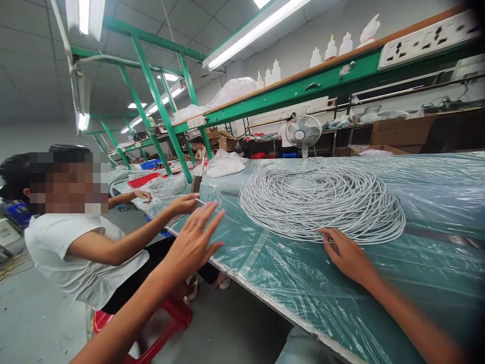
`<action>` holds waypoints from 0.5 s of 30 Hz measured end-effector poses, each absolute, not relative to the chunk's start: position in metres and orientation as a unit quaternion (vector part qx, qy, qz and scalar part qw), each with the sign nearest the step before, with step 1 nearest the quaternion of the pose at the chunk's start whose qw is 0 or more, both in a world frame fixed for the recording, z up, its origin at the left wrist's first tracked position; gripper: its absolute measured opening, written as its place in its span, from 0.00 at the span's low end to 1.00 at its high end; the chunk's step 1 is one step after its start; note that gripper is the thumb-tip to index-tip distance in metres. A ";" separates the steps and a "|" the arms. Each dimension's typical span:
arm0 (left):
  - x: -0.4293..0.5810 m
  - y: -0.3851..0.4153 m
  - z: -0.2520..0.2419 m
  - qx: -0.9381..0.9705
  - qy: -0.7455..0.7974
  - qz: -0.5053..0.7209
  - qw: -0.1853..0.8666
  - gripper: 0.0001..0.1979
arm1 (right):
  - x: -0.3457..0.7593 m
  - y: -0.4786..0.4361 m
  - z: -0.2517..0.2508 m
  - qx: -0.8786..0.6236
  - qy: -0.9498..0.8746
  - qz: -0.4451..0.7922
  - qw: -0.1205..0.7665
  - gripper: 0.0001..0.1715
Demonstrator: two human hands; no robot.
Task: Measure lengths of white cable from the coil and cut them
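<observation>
- Right hand [346, 253] is down on the plastic-covered table [417, 283], fingertips at the near rim of the big coil of white cable [322, 202]; the fingers curl loosely against the outer strands, and whether they pinch one I cannot tell.
- Left hand [195, 240] is raised off the near-left edge of the table, palm flat, fingers spread wide, gripping nothing; a ring shows on one finger.
- The coil lies flat in wide loops at the middle of the table, reaching towards the far edge.
- A thin white strand [202, 202] runs just above the left hand's fingertips, towards a co-worker's hand [185, 203].
- That co-worker in a white shirt [71, 253] sits on a red stool [170, 313] at the table's left edge, arm stretched onto the surface, fingers closed around the strand.
- A white desk fan [303, 132] stands at the far edge, right behind the coil.
- A bundle of clear plastic bags [225, 164] rests on the far-left part of the table, near a smaller coil [166, 186].
- Overhead, a green-framed shelf [303, 83] carries white bottles [331, 48] and a socket strip [424, 38].
- Another person [199, 147] sits far down the line, too small to tell more.
</observation>
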State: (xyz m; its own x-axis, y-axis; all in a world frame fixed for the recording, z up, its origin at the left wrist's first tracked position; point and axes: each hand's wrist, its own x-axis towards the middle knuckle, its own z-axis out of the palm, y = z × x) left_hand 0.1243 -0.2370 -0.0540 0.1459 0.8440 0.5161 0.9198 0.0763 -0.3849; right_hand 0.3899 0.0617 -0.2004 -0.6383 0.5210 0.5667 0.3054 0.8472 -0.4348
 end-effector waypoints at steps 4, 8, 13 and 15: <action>0.118 -0.217 -0.072 -0.777 -0.583 0.037 0.233 0.24 | 0.393 0.062 -0.198 -0.242 -0.883 0.151 0.373 0.16; 0.125 -0.227 -0.100 -0.817 -0.553 -0.005 0.163 0.07 | 0.390 0.060 -0.198 -0.230 -0.880 0.166 0.380 0.15; 0.179 -0.216 -0.123 -0.823 -0.543 -0.152 0.077 0.26 | 0.381 0.060 -0.204 -0.216 -0.879 0.174 0.388 0.15; 0.207 -0.188 -0.125 -0.827 -0.528 -0.187 0.041 0.25 | 0.379 0.058 -0.204 -0.212 -0.880 0.176 0.387 0.16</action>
